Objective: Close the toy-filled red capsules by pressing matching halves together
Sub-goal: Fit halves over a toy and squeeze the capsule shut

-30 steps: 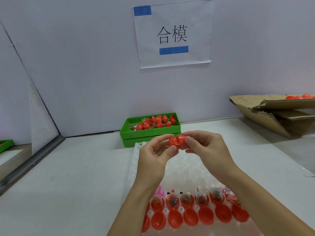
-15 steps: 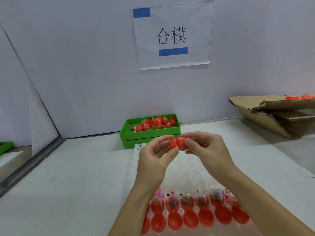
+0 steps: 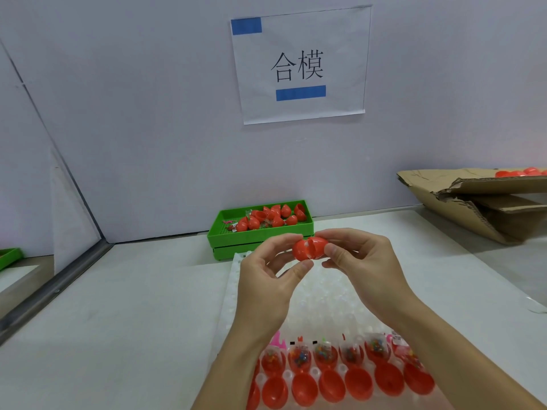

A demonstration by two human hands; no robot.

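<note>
Red capsule (image 3: 309, 248) pinched between left hand (image 3: 266, 282) and right hand (image 3: 362, 264), both grasping it, halves nearly joined, above the white tray (image 3: 236, 279), just before the green bin (image 3: 260, 235).

glossy plastic capsule (image 3: 309, 248) — rough, matt cardboard box (image 3: 473, 199)

You sat at an assembly workstation, a hand-packing bench in a small toy factory or workshop. At twelve o'clock a printed paper sign (image 3: 300, 65) reading 合模 was fixed to the plain partition wall (image 3: 148, 113), labelling the station. Below it stood a green plastic parts bin (image 3: 254, 236) heaped with red capsule halves. At two o'clock lay a torn cardboard carton (image 3: 473, 202) with more red pieces. At six o'clock a white moulded tray (image 3: 233, 279) held rows of open capsules on the white bench (image 3: 133, 306).
</note>
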